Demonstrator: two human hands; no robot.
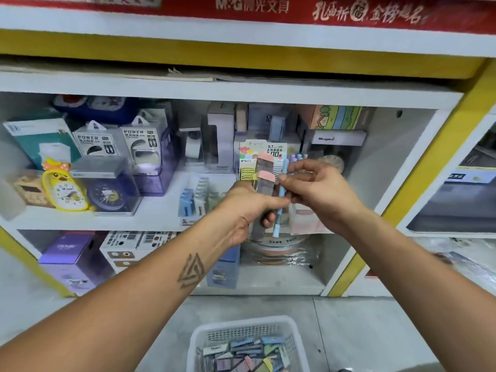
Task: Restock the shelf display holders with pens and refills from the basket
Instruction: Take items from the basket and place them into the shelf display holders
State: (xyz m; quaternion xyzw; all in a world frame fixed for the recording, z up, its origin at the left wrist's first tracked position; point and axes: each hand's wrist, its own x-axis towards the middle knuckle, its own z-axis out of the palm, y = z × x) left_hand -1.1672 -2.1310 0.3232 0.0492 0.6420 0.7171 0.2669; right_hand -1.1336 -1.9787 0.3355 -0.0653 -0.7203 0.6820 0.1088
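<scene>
White shelving with yellow trim fills the view, the middle shelf [161, 213] crowded with boxed goods: power bank boxes [118, 142] at ten o'clock, a yellow duck clock [64, 187] out at nine. Dead centre, the left hand [248, 210] grips a bunch of refill cases [264, 181] with pink caps, fingers curled round them, standing upright. At its three o'clock, touching in, the right hand [319, 191] pinches a light blue pen [280, 200] between thumb and fingertips, the pen upright beside the cases. Behind them stands a lead refill display card [264, 151]. Down at six o'clock on the floor, the white basket [241, 327] holds a heap of small pastel cases.
</scene>
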